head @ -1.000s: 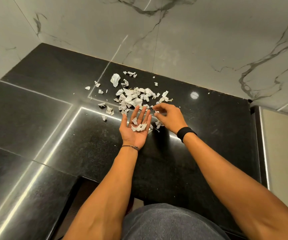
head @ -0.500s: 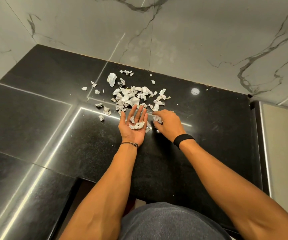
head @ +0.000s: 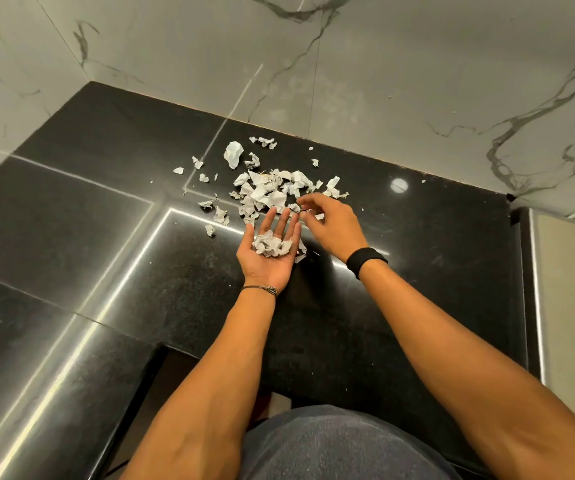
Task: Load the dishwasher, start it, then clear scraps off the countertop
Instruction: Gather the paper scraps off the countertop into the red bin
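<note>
Two marble walls (head: 383,81) meet in a corner behind the pile (head: 268,194) of torn white scraps. Under the pile runs the black counter (head: 106,254), glossy, with streaks of reflected light left of the pile and nearer you. Your left hand (head: 267,261) lies palm up just on your side of the pile, fingers straight and relaxed, carrying a clump (head: 272,245) of crumpled scraps without closing on it. Your right hand (head: 334,226) is at the pile's near right edge, back up, fingers curled toward the thumb; whether they pinch a scrap cannot be told from this view. A black band (head: 365,261) circles that wrist, a thin bracelet (head: 261,289) the left one. A big scrap (head: 233,154) lies just behind the pile's left end, and loose scraps (head: 204,177) are scattered left of the pile.
</note>
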A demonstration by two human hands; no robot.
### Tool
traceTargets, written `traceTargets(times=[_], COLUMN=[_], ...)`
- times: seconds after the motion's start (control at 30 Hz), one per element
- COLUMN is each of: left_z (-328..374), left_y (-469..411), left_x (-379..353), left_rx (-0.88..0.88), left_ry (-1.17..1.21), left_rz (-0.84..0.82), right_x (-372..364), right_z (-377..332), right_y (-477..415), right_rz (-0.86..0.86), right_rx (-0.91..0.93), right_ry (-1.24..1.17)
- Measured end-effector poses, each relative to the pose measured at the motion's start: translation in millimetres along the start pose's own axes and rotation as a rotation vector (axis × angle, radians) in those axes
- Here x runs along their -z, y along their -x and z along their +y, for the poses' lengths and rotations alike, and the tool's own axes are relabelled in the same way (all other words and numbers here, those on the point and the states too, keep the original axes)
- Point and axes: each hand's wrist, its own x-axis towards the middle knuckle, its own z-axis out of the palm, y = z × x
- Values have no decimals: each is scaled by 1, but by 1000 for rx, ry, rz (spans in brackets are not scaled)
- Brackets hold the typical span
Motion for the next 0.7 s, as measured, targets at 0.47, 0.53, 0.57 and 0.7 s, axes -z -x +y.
traceTargets(times=[0.47,0.53,0.57,0.7], left_z=[20,21,21,24], left_y=[4,6,6,11], left_x=[19,20,20,19], left_rx=[-64,-73,-76,-99], left_ry=[-9,-17,-20,-50], left_rz=[94,97,99,107], right_x=[-48,-48,-47,-40], right_z=[35,34,32,15], right_y=[36,38,39,37], right_rz=[-276,-253,-233,-66], right_rx=[272,249,215,56], right_ry=[431,405,365,59])
